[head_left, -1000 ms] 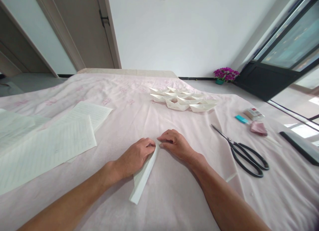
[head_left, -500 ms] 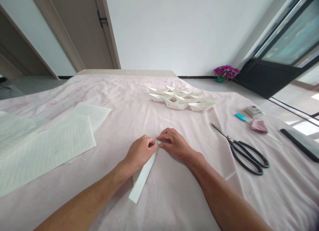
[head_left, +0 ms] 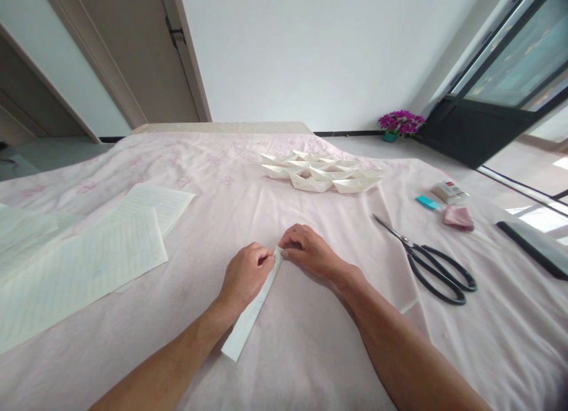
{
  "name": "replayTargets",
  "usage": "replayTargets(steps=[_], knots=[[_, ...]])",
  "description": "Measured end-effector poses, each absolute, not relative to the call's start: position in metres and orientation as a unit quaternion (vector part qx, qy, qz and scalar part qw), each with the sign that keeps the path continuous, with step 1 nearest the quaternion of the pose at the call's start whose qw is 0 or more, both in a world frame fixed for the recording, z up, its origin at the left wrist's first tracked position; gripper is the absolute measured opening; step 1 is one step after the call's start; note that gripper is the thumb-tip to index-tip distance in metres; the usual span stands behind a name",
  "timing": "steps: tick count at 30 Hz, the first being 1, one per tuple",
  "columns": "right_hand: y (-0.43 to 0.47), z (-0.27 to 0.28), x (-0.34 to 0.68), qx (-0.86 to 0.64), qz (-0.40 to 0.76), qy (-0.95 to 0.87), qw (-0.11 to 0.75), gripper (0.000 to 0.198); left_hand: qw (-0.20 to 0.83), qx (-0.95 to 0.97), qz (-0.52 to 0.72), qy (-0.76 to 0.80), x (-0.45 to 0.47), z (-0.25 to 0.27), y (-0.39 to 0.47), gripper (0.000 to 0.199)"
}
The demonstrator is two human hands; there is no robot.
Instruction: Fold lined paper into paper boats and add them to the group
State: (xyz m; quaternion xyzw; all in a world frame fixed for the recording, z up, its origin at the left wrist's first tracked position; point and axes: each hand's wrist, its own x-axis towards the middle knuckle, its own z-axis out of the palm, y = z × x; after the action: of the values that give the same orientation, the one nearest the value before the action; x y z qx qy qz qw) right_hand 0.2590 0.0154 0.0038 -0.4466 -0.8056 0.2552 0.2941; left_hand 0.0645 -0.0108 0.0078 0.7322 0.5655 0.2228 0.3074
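Note:
A narrow folded strip of white paper [head_left: 249,323] lies slantwise on the pink cloth, its wide end towards me. My left hand [head_left: 248,275] is closed, with thumb and forefinger pinching the strip's far end from the left. From the right, my right hand [head_left: 310,250] pinches the same end, its fingers curled and its thumb against the paper. The two hands' fingertips nearly meet there. Beyond them, several folded paper boats [head_left: 310,182] stand grouped together. The paper's far tip is partly hidden by my fingers.
Loose lined paper sheets [head_left: 89,269] spread over the left side. Black-handled scissors [head_left: 437,266] lie at the right, points away from me. Behind them are a blue eraser [head_left: 427,202], a small box [head_left: 449,192], a pink item [head_left: 458,217] and a dark flat object [head_left: 532,249].
My left hand has shifted slightly down the strip, leaving more of its far end showing. My right hand keeps its pinch. The whole view has moved a little.

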Motion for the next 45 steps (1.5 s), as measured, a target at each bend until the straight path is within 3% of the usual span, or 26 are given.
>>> replayTargets(steps=[7,18,34,45], knots=[[0.015,-0.003,0.259,-0.435,0.241,-0.811,0.309,0.012,0.297,0.734,0.232,0.565,0.066,0.007,-0.013,0.024],[0.016,-0.002,0.269,-0.393,0.255,-0.836,0.286,0.029,0.318,0.726,0.246,0.558,0.063,0.005,-0.013,0.025],[0.017,-0.004,0.267,-0.404,0.257,-0.832,0.28,0.02,0.291,0.749,0.216,0.555,0.062,0.009,-0.014,0.013],[0.018,-0.013,0.266,-0.424,0.299,-0.788,0.333,0.018,0.302,0.739,0.22,0.56,0.063,0.008,-0.012,0.018]])
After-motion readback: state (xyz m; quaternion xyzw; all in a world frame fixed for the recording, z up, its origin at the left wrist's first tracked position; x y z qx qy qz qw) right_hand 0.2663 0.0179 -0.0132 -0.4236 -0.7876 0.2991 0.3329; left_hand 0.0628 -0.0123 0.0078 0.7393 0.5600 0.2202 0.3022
